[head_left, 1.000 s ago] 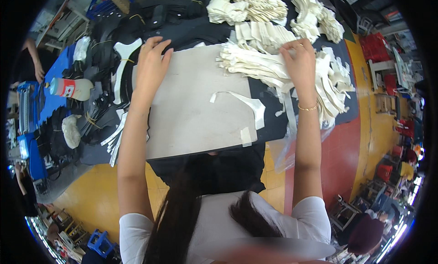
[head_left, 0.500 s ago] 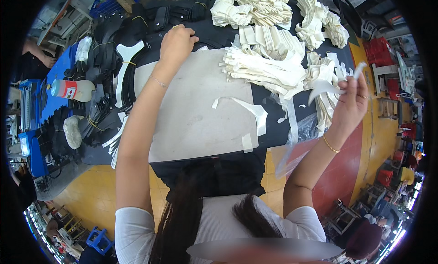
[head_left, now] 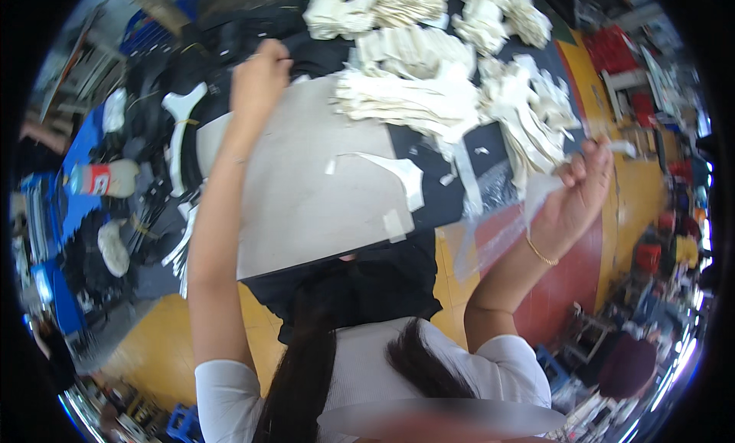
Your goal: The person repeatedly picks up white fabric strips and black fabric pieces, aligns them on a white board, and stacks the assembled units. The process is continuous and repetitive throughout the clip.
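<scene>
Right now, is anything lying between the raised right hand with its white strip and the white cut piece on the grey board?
Yes. The fanned stack of white cut pieces and a loose clear plastic strip lie between the right hand, holding the thin white strip, and the white curved cut piece on the grey board.

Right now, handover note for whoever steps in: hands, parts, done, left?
Left hand: reaching to the far edge of the grey board, at the black material; whether its grip is closed cannot be seen.
Right hand: raised off the table, pinching a thin white strip; clear film hangs below it.
One white cut piece lies on the board.
Stacks of white cut pieces lie beyond, unsorted.
</scene>
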`<state>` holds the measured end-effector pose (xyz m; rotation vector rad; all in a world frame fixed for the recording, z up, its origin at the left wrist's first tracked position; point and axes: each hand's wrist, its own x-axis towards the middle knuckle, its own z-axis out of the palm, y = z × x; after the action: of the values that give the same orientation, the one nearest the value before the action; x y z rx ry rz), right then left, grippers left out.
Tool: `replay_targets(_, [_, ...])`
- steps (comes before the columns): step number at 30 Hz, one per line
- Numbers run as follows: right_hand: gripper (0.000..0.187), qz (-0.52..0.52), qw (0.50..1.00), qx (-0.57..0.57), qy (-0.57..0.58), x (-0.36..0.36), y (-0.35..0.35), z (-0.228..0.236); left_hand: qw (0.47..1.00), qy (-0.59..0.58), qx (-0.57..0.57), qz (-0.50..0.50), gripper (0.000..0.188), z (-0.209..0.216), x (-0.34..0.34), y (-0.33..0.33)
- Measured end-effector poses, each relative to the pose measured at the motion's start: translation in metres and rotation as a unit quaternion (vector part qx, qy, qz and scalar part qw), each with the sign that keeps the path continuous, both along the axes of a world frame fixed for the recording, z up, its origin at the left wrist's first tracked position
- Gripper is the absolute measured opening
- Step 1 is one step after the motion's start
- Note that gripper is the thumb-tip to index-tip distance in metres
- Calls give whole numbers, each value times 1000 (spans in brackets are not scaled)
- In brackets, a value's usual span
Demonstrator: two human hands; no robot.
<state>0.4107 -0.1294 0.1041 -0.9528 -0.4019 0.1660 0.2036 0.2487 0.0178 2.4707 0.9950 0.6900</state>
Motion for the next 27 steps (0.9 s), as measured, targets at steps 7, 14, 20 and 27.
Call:
replay_targets(7, [22,78,987,98,101,-16,7,-1,960,-206,-169,-83,18,95,-60,-63])
replay_targets(14, [13,306,937,-126,113,-65,31,-9,946,88,-284,-128,24,53,-95,-178])
replay_targets(20, [16,470,817,-291,165,-119,62,-23,928,-91,-344,-106,27,37,-122,-197])
replay_targets(27, [17,546,740,-366,145,-151,81,-23,824,-191,-520,-120,25,45,-126,-184])
